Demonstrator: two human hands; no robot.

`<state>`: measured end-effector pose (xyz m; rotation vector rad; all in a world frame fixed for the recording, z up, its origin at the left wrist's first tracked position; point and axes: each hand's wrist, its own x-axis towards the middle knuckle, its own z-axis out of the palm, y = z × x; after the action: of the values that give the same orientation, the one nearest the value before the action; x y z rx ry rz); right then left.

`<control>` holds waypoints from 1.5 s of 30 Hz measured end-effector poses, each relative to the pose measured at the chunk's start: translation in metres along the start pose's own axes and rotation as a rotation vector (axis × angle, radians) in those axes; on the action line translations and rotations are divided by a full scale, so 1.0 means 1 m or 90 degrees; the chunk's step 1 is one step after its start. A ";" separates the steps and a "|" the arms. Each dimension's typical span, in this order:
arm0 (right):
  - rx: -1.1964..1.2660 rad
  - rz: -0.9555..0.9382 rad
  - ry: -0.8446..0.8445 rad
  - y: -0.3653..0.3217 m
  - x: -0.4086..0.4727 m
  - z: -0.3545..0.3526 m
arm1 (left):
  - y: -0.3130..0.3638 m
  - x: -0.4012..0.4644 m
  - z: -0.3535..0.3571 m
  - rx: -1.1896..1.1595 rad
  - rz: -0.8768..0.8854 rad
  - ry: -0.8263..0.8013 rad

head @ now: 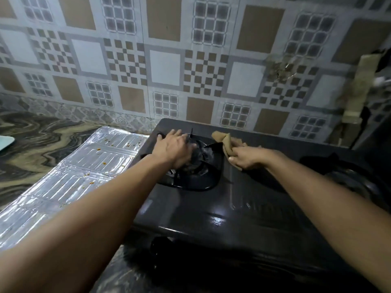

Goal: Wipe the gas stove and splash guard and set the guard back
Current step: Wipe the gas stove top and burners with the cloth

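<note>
A black gas stove [243,208] stands on the counter against the tiled wall. My left hand [174,150] lies flat over the left burner's pan support [196,174], its fingers straight and spread. My right hand [246,158] grips a brown cloth [226,142] on the stove top just right of that burner. The silver foil splash guard [69,176] lies flat on the counter left of the stove, dotted with orange food spots.
The right burner [351,176] sits at the stove's far right, partly out of view. A marbled counter [38,140] stretches left, with a pale object [5,141] at its edge. A stained patch [281,68] marks the wall tiles.
</note>
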<state>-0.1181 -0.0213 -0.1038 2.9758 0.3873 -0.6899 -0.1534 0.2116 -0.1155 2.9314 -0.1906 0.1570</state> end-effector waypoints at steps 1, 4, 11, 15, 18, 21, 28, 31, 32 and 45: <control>-0.015 0.024 -0.007 -0.006 -0.012 0.005 | 0.010 -0.007 0.001 -0.012 0.031 -0.019; -0.034 0.041 -0.013 -0.029 -0.053 0.017 | 0.018 -0.021 0.014 -0.005 0.047 -0.065; 0.176 0.099 0.164 -0.065 -0.088 0.037 | 0.013 -0.022 0.024 0.040 0.016 -0.040; 0.186 0.044 0.265 -0.077 -0.071 0.063 | 0.014 -0.021 0.027 0.014 -0.005 -0.042; 0.150 0.041 0.295 -0.068 -0.064 0.074 | 0.016 -0.021 0.023 0.031 -0.010 -0.061; 0.137 0.036 0.320 -0.050 -0.056 0.070 | 0.019 -0.019 0.017 0.048 -0.035 -0.104; 0.218 0.432 0.317 0.043 -0.030 0.047 | 0.049 -0.003 0.008 -0.010 -0.016 -0.048; 0.266 0.464 0.308 0.051 -0.014 0.044 | 0.064 0.008 0.016 -0.054 0.034 -0.057; 0.260 0.451 0.306 0.048 -0.009 0.044 | 0.066 0.010 0.019 -0.067 0.043 -0.061; 0.235 0.040 0.272 0.035 0.049 0.014 | 0.087 0.029 0.040 -0.124 -0.061 -0.087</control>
<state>-0.0725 -0.0455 -0.1382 3.4656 0.1981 -0.1169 -0.1329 0.1158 -0.1347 2.7502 -0.0800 -0.0733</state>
